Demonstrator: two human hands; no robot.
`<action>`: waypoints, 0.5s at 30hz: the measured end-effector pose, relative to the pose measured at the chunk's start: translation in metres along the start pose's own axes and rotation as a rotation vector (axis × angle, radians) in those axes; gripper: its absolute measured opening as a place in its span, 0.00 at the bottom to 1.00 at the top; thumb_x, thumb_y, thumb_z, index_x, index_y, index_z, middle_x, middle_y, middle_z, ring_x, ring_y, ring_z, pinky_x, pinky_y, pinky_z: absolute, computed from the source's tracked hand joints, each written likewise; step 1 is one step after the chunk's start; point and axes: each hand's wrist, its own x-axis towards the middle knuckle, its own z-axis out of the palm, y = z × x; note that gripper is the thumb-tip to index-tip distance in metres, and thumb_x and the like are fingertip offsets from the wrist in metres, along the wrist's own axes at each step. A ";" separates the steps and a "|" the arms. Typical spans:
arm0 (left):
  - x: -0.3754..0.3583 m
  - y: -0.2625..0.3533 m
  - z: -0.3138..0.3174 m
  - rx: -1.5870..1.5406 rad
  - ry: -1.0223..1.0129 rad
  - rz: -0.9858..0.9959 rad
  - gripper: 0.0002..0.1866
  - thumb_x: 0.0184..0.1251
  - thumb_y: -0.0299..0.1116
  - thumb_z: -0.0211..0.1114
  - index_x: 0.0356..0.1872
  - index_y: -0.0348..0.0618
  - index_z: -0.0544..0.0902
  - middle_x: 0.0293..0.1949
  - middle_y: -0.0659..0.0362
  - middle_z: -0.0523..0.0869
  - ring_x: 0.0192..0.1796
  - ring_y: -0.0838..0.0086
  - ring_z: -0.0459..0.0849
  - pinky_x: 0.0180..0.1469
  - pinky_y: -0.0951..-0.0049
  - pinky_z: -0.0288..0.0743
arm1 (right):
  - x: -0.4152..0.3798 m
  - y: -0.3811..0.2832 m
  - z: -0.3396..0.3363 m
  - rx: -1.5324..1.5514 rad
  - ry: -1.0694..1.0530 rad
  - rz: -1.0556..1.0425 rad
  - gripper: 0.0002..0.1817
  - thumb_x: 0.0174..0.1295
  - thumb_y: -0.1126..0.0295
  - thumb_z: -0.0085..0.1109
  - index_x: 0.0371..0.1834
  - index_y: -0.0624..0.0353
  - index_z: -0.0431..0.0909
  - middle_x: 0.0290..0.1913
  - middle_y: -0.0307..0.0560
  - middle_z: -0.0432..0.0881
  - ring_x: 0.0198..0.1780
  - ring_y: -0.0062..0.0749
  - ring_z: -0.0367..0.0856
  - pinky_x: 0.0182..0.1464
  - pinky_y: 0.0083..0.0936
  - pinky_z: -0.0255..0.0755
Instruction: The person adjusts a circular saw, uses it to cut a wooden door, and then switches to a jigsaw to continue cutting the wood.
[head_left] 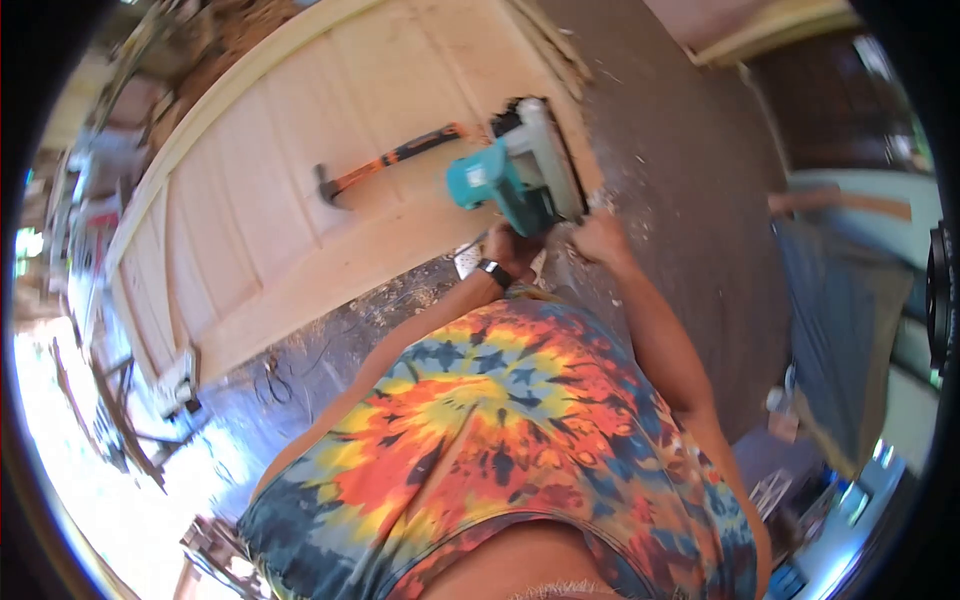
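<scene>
A teal power tool [490, 180] with a long grey body and a dark edge lies at the right end of a pale wooden panel. My left hand [512, 250], with a watch on the wrist, is closed around the tool's near handle. Just right of the tool's near end, my right hand [600, 237] is curled closed; whatever it may grip is hidden. Left of the tool, a claw hammer [390, 160] with an orange and black handle rests on the panel [260, 190].
Wood chips and dark cords [275, 380] lie on the floor [690, 210] around the panel. A grey-blue cloth [840, 320] hangs at the right. Lumber and clutter [120, 180] stand along the left side.
</scene>
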 end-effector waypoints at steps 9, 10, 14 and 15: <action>0.009 -0.001 -0.015 -0.170 -0.188 0.091 0.19 0.71 0.38 0.59 0.58 0.42 0.84 0.54 0.56 0.89 0.56 0.66 0.85 0.65 0.65 0.73 | -0.003 0.012 -0.013 0.903 -0.391 0.081 0.07 0.60 0.71 0.67 0.36 0.65 0.85 0.23 0.46 0.82 0.17 0.31 0.75 0.21 0.30 0.68; -0.002 -0.004 -0.005 -0.161 -0.195 0.067 0.18 0.71 0.38 0.59 0.56 0.43 0.85 0.52 0.57 0.90 0.53 0.67 0.86 0.62 0.67 0.74 | 0.000 0.028 -0.012 1.031 -0.514 0.098 0.07 0.60 0.72 0.66 0.37 0.65 0.84 0.23 0.45 0.82 0.18 0.30 0.75 0.22 0.28 0.68; -0.013 0.000 0.002 -0.139 -0.153 0.037 0.16 0.71 0.39 0.60 0.52 0.45 0.87 0.47 0.59 0.91 0.48 0.70 0.86 0.55 0.69 0.74 | 0.013 0.049 0.002 1.291 -0.734 0.079 0.12 0.63 0.67 0.66 0.42 0.65 0.84 0.22 0.43 0.79 0.15 0.30 0.67 0.27 0.30 0.67; -0.007 -0.002 -0.001 -0.138 -0.148 0.034 0.16 0.71 0.40 0.60 0.52 0.46 0.87 0.46 0.59 0.91 0.46 0.72 0.86 0.53 0.70 0.74 | 0.010 0.041 -0.001 1.264 -0.757 0.081 0.12 0.63 0.67 0.66 0.42 0.65 0.84 0.22 0.43 0.79 0.15 0.30 0.67 0.27 0.30 0.67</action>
